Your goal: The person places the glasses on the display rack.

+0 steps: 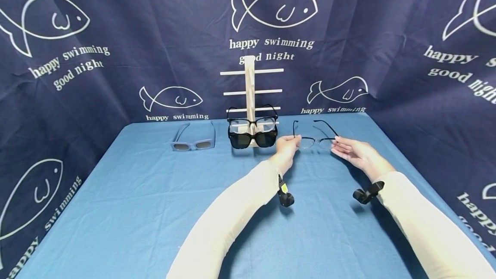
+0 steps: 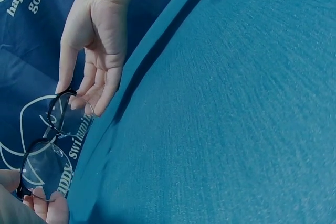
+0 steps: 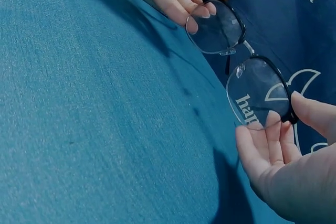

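Both hands hold one pair of eyeglasses [image 1: 318, 141] with clear lenses, a dark upper rim and thin wire below, its temples unfolded and pointing away. My left hand [image 1: 286, 150] pinches the left outer corner of the frame between thumb and fingers. At the opposite corner my right hand [image 1: 358, 154] grips in the same way, thumb on the dark rim and fingertips behind the lens. In the right wrist view the eyeglasses [image 3: 252, 51] are seen close up, above the blue cloth. Left of my left hand, black sunglasses [image 1: 253, 139] and black-framed eyeglasses [image 1: 252, 119] sit on a wooden display stand [image 1: 249, 81].
Blue-grey sunglasses [image 1: 193, 144] rest with temples spread on the blue tablecloth [image 1: 155, 210], left of the stand. The stand's upper crossbars [image 1: 267, 71] stick out on both sides. Behind the table hangs a navy curtain [image 1: 186, 55] printed with white fish.
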`<action>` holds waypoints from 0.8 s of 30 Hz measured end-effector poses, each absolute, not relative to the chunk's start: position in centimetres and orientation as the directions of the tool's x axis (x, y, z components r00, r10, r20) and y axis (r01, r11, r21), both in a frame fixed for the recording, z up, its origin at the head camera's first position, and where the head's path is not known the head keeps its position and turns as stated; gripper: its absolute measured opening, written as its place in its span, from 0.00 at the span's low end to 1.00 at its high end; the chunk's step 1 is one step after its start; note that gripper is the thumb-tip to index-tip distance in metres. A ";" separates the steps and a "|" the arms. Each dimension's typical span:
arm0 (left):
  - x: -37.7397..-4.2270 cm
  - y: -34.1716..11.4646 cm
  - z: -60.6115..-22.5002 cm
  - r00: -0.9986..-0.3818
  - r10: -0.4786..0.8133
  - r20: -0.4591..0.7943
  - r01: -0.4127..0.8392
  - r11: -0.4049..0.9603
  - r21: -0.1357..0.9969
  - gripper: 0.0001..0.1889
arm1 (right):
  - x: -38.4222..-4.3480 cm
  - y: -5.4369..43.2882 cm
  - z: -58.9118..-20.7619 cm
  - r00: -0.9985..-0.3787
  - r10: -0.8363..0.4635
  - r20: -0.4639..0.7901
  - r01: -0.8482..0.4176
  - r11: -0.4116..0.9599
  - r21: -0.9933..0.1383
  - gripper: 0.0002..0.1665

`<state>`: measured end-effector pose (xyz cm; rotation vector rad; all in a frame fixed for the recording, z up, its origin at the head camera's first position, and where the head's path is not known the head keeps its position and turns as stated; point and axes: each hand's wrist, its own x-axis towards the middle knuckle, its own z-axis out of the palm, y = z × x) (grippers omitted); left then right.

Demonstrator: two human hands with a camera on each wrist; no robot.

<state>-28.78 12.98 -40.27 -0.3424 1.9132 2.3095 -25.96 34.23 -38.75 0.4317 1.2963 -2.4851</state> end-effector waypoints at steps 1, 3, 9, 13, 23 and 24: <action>-28.8 13.0 -40.2 -0.968 -0.049 -0.245 -0.231 -0.197 0.953 0.07 | -25.9 34.3 -38.7 -0.907 -0.133 -0.398 0.402 -0.552 -0.731 0.10; -28.7 13.0 -40.1 -0.971 -0.049 -0.235 -0.220 -0.212 0.952 0.07 | -25.9 34.3 -38.7 -0.907 -0.144 -0.395 0.404 -0.559 -0.724 0.10; -28.4 13.0 -39.6 -0.972 -0.062 -0.226 -0.209 -0.211 0.955 0.07 | -25.8 34.9 -38.7 -0.911 -0.178 -0.373 0.403 -0.580 -0.708 0.10; -28.1 12.9 -39.3 -0.970 -0.059 -0.236 -0.219 -0.208 0.953 0.07 | -25.7 35.1 -38.5 -0.905 -0.201 -0.376 0.418 -0.591 -0.690 0.10; -27.8 12.6 -38.8 -0.966 -0.037 -0.254 -0.243 -0.194 0.951 0.08 | -25.3 35.3 -37.6 -0.913 -0.211 -0.349 0.404 -0.587 -0.701 0.09; -27.8 12.6 -38.6 -0.968 -0.039 -0.250 -0.238 -0.194 0.952 0.07 | -25.3 35.3 -37.5 -0.917 -0.206 -0.341 0.395 -0.585 -0.708 0.09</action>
